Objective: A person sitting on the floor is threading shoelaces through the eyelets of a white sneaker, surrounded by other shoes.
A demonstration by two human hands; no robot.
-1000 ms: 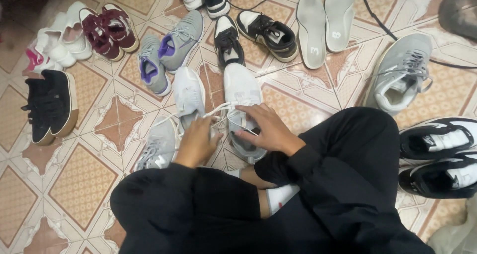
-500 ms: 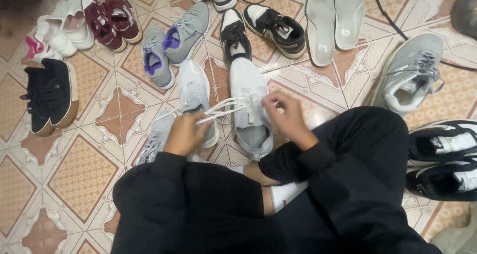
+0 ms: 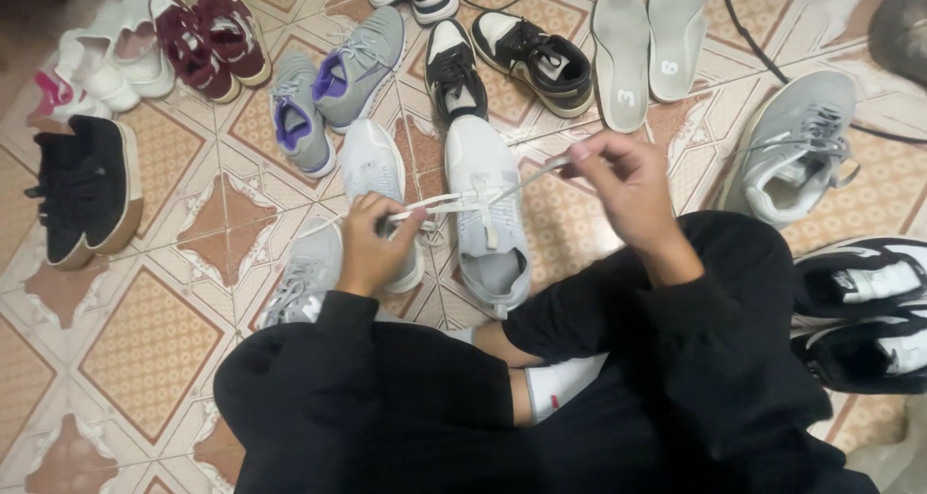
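A light grey sneaker (image 3: pixel 488 214) lies on the tiled floor in front of my crossed legs, toe pointing away. Its white lace (image 3: pixel 463 199) is stretched taut across the shoe. My left hand (image 3: pixel 372 248) pinches the lace's left end, resting beside a second light grey sneaker (image 3: pixel 372 166). My right hand (image 3: pixel 628 185) is raised to the right and pinches the other end, pulling it out sideways. A knot sits over the middle of the shoe.
Many shoes ring me: a grey-purple pair (image 3: pixel 328 88), a black-and-white pair (image 3: pixel 502 59), a maroon pair (image 3: pixel 208 40), black shoes (image 3: pixel 82 190) at left, a grey sneaker (image 3: pixel 797 146) and black-white shoes (image 3: pixel 869 310) at right. Two insoles (image 3: pixel 642 40) lie at the back.
My hands have moved apart, the right one rising up and to the right, drawing the lace tight across the sneaker. The view has shifted slightly.
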